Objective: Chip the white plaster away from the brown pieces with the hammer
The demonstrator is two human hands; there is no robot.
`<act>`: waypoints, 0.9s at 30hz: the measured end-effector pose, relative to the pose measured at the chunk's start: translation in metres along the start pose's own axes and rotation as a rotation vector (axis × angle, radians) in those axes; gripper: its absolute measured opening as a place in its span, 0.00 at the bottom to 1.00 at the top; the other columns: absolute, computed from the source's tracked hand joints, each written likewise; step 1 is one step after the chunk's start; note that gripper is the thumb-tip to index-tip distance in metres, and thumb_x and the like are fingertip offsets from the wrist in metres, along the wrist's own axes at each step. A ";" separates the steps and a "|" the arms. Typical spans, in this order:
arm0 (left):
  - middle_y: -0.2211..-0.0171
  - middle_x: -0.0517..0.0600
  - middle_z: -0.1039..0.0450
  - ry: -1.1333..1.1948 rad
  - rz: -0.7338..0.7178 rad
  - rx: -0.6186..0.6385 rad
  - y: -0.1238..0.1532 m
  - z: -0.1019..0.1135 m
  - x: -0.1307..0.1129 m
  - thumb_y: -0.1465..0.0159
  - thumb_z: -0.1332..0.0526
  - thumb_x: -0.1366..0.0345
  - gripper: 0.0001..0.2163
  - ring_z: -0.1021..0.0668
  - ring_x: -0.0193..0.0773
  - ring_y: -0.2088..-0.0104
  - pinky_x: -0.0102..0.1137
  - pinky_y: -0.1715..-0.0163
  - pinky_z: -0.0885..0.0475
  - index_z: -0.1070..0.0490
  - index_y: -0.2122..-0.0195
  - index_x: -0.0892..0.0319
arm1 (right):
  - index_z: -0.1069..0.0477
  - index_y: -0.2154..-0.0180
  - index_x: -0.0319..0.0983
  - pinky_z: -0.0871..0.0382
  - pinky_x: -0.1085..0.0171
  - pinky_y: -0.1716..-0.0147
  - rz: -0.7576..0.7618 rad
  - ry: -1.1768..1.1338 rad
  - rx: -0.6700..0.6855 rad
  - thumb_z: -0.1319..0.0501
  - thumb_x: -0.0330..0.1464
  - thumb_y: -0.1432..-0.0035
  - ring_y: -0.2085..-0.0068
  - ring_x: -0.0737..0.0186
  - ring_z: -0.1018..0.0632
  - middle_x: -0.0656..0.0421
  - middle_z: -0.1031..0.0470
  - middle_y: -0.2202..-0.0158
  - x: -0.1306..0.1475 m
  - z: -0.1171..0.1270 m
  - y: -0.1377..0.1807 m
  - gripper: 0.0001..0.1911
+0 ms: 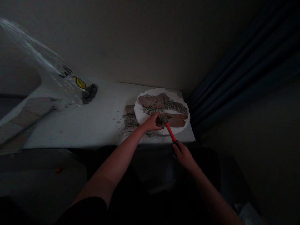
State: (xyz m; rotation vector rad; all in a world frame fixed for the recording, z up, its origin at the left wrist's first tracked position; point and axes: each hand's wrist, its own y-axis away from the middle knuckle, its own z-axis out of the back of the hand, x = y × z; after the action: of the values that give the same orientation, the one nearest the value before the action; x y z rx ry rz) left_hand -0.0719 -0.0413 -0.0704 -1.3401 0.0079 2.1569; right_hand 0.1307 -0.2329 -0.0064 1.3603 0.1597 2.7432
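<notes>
My right hand [184, 153] is closed around the black grip of a red-shafted tool [170, 132] that looks like a hammer. Its dark head meets a grey-brown lump [161, 120], and in the dim light I cannot tell where one ends. My left hand [152, 122] curls around the lump's left side, thumb below and fingers above. Both hands work over a white board with a scalloped rim [138, 116]. On the board lie a piece of brown burlap [151, 101], grey gravel [179, 107] and a flat brown strip [177, 120] with a notched right end.
Dark crumbs [130, 121] are scattered on the white table [103, 115] left of the board. A clear plastic bag [63, 79] with dark grains at its bottom rests farther left. A wall stands behind, and a dark blue curtain [236, 62] hangs at the right.
</notes>
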 end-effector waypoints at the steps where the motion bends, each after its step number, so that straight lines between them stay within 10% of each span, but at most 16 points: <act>1: 0.51 0.55 0.28 0.022 0.008 -0.011 -0.001 0.005 -0.001 0.51 0.26 0.64 0.36 0.23 0.42 0.55 0.35 0.54 0.27 0.39 0.41 0.60 | 0.29 0.56 0.37 0.33 0.65 0.69 0.001 0.003 0.004 0.47 0.45 0.35 0.69 0.61 0.26 0.58 0.28 0.72 -0.001 0.002 0.001 0.20; 8: 0.62 0.50 0.24 -0.240 0.238 -0.364 0.027 0.097 -0.005 0.37 0.42 0.68 0.14 0.23 0.35 0.65 0.30 0.62 0.29 0.31 0.51 0.60 | 0.31 0.54 0.39 0.39 0.68 0.80 -0.154 -0.112 -0.059 0.46 0.50 0.36 0.78 0.67 0.34 0.63 0.34 0.75 -0.016 0.050 0.014 0.23; 11: 0.66 0.50 0.22 -0.495 0.442 -0.106 0.062 0.122 0.006 0.40 0.39 0.66 0.07 0.22 0.38 0.66 0.31 0.63 0.29 0.27 0.60 0.59 | 0.32 0.54 0.39 0.44 0.69 0.84 -0.248 -0.191 -0.079 0.44 0.52 0.39 0.81 0.70 0.38 0.66 0.37 0.77 -0.027 0.062 0.011 0.24; 15: 0.62 0.55 0.20 -0.779 0.613 0.364 0.097 0.106 0.025 0.43 0.37 0.69 0.04 0.20 0.45 0.62 0.33 0.63 0.30 0.24 0.66 0.58 | 0.33 0.57 0.40 0.47 0.70 0.86 -0.342 -0.248 -0.098 0.41 0.53 0.43 0.83 0.71 0.39 0.67 0.39 0.78 -0.037 0.061 0.007 0.24; 27: 0.51 0.58 0.26 -0.875 0.402 0.326 0.107 0.081 0.043 0.36 0.41 0.70 0.08 0.21 0.47 0.55 0.34 0.58 0.30 0.23 0.59 0.59 | 0.36 0.58 0.41 0.48 0.71 0.88 -0.374 -0.294 -0.072 0.39 0.53 0.47 0.84 0.72 0.41 0.70 0.40 0.80 -0.051 0.056 0.009 0.25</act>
State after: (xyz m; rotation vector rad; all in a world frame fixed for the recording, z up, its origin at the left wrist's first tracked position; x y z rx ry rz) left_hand -0.2034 -0.0846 -0.0968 -0.1510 0.2875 2.7542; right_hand 0.2055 -0.2439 -0.0115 1.5160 0.2630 2.2025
